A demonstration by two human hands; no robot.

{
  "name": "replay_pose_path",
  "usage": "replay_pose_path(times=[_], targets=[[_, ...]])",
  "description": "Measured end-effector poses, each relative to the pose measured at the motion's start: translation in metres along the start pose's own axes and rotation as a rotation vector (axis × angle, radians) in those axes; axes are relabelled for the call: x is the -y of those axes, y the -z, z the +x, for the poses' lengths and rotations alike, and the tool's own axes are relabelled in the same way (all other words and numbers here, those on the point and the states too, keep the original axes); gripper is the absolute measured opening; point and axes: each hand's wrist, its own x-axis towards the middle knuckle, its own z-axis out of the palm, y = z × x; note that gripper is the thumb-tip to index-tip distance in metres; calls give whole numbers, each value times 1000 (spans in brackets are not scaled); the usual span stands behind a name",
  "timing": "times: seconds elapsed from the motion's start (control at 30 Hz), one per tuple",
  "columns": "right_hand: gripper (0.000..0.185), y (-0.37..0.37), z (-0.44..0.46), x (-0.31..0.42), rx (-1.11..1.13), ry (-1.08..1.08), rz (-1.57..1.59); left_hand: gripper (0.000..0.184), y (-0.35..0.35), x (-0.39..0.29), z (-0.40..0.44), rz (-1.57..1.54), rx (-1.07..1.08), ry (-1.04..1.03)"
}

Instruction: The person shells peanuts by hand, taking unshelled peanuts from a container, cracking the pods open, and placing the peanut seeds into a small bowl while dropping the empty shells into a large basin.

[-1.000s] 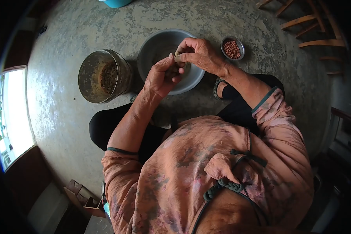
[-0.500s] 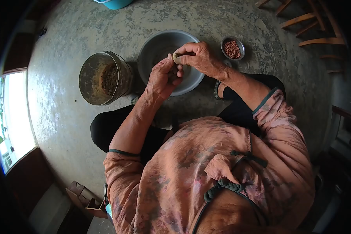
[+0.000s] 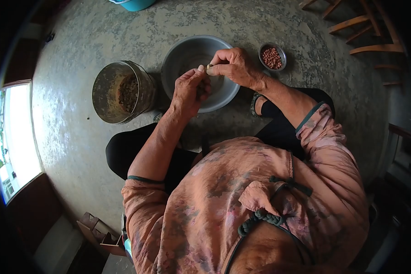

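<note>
Over the wide grey basin (image 3: 172, 59), my two hands meet with fingertips almost touching. A small unshelled peanut (image 3: 208, 66) is pinched between them and mostly covered by the fingers. My left hand (image 3: 189, 91) is closed, thumb and forefinger at the peanut, the other fingers curled; dark bits seem to lie in its palm, too hidden to make out. My right hand (image 3: 236, 68) comes from the right with thumb and forefinger pinched on the peanut. To the right stands a small metal bowl (image 3: 284, 62) with reddish peanut kernels (image 3: 271, 58).
Left of the basin, a worn metal bucket (image 3: 106, 91) leans toward me with brown unshelled peanuts (image 3: 129, 93) inside. A blue tub (image 3: 137, 3) is at the top edge. Wooden chairs (image 3: 351, 23) stand at upper right. My knees flank the basin on the concrete floor.
My fingertips have drawn slightly apart and shifted a little right. Less of the peanut shows between them now. The left fingers have curled in more.
</note>
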Motion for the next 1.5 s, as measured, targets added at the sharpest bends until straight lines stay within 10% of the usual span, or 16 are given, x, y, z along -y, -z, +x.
replay_pose_path(times=[0.8, 1.0, 1.5], targets=[[14, -4, -6, -1, 131, -100, 341, 16, 6, -22, -1, 94, 87, -27], [12, -4, -4, -8, 21, 167, 85, 14, 2, -23, -2, 79, 84, -25], [13, 4, -3, 5, 117, -129, 283, 20, 2, -26, -1, 255, 96, -13]])
